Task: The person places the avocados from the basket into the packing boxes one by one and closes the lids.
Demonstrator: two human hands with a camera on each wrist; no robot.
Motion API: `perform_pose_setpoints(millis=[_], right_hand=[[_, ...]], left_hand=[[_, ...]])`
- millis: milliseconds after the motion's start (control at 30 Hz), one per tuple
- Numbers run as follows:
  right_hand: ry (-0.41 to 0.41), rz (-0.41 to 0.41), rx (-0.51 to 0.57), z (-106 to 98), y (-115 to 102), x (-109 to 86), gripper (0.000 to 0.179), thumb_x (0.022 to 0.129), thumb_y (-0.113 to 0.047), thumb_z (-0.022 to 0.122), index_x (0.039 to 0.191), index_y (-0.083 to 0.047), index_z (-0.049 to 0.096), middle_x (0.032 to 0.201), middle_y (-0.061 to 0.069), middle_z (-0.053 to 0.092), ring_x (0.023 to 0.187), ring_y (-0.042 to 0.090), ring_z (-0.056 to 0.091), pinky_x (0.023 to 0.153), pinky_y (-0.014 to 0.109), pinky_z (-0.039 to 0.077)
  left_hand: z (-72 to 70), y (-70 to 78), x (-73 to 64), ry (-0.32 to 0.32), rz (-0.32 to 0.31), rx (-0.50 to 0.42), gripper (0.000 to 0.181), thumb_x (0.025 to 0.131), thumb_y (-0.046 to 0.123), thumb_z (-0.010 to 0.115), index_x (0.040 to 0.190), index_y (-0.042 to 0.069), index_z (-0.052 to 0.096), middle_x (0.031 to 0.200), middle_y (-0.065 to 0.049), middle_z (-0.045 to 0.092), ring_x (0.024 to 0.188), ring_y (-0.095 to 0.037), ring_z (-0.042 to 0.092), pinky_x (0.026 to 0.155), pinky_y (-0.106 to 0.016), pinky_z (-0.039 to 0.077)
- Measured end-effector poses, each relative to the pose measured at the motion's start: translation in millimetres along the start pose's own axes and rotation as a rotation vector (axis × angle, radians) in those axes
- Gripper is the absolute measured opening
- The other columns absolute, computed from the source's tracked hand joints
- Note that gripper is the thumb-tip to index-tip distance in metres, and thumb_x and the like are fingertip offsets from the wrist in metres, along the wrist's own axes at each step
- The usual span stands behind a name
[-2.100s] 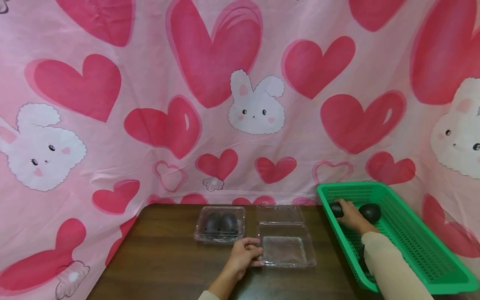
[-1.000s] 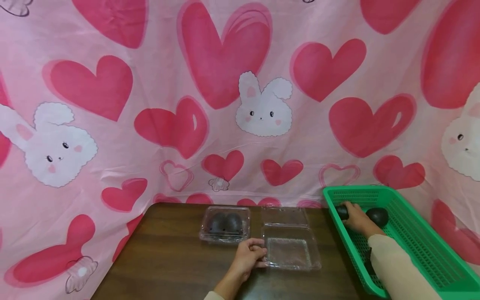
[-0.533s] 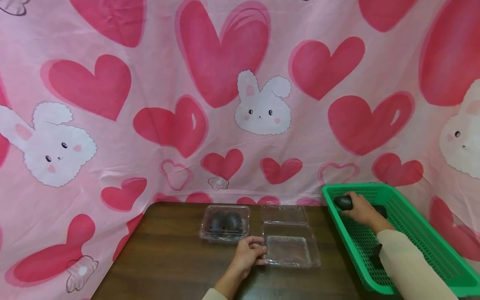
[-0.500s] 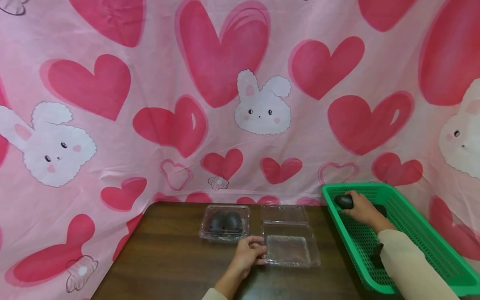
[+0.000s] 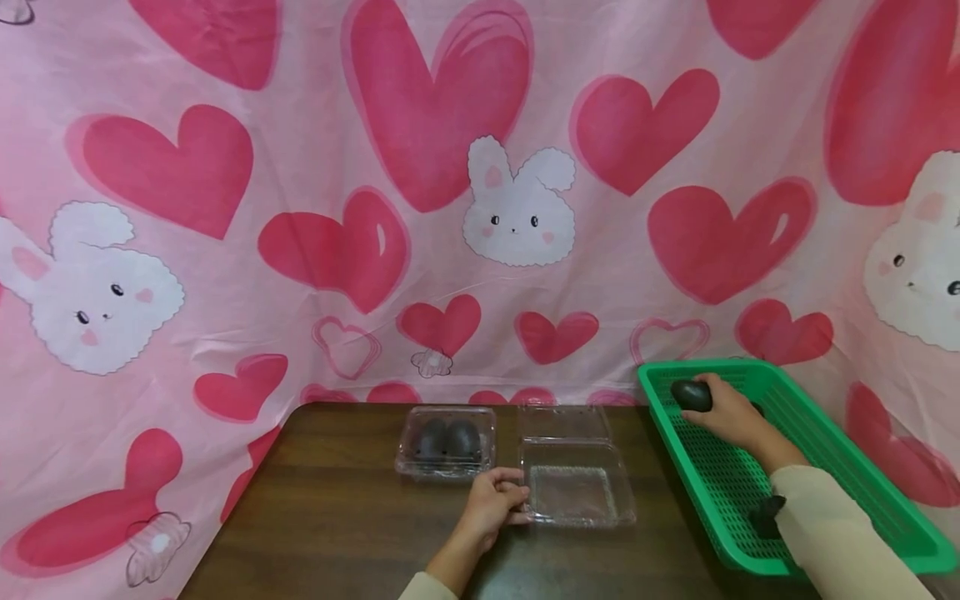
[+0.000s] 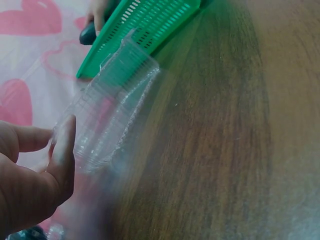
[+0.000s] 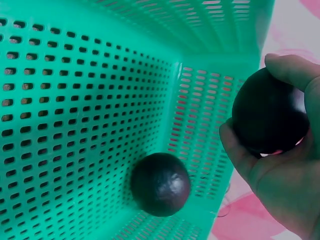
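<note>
While a heart-and-rabbit cloth (image 5: 555, 283) backs the wood-grain bench (image 5: 337, 525), the right hand (image 5: 733, 414) curls its fingers round a dark oval piece (image 5: 691, 396) at the green basket's (image 5: 712, 467) far end, a sleeve (image 5: 847, 525) partly hiding another (image 5: 767, 517); the left hand (image 5: 487, 506) pinches an open clear box (image 5: 573, 493).

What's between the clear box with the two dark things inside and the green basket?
In the head view, the open clear container lies between them, the left hand at its edge.

A pink fabric backdrop (image 5: 622, 33) is hanging across the far side and along left and right. Red hearts (image 5: 168, 171) are surrounding its 3 white rabbit heads (image 5: 519, 231): 1 left, 1 central, 1 right. A brown wood-grained table (image 5: 345, 508) is extending toward the near side.
</note>
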State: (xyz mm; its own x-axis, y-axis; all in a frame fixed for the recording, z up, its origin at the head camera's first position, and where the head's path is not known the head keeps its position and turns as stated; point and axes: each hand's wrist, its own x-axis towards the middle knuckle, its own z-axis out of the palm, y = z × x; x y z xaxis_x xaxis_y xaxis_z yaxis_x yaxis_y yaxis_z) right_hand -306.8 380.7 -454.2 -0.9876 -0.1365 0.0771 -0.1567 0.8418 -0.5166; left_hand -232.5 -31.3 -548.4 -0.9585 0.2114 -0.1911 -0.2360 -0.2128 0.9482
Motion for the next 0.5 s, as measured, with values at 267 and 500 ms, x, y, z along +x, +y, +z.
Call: perform_pose_setpoints(millis=[267,500], right_hand=[[0.032,-0.008,0.007,0,-17,-12.9,0.079,0.096,-0.032,0.074,0.147,0.011,0.033,0.135,0.039,0.048,0.109,0.05,0.058,0.076,0.055,0.058],[0.066,-0.001,0.042,-1,-36,-21.8,0.08,0.097,-0.037,0.071,0.15,0.008,0.032,0.139,0.037,0.048,0.111,0.049,0.058,0.077,0.054,0.059]], left_hand=[[-1.3,-1.1,-1.5,-0.009,0.005,0.014,0.038,0.092,-0.011,0.063,0.128,-0.019,0.052,0.078,-0.003,0.058,0.061,-0.011,0.06,0.059,-0.027,0.063],[-2.5,1.2,-0.8,-0.013,0.004,0.018,0.037,0.092,-0.011,0.064,0.127,-0.018,0.053,0.078,-0.003,0.058,0.062,-0.012,0.061,0.059,-0.028,0.063]])
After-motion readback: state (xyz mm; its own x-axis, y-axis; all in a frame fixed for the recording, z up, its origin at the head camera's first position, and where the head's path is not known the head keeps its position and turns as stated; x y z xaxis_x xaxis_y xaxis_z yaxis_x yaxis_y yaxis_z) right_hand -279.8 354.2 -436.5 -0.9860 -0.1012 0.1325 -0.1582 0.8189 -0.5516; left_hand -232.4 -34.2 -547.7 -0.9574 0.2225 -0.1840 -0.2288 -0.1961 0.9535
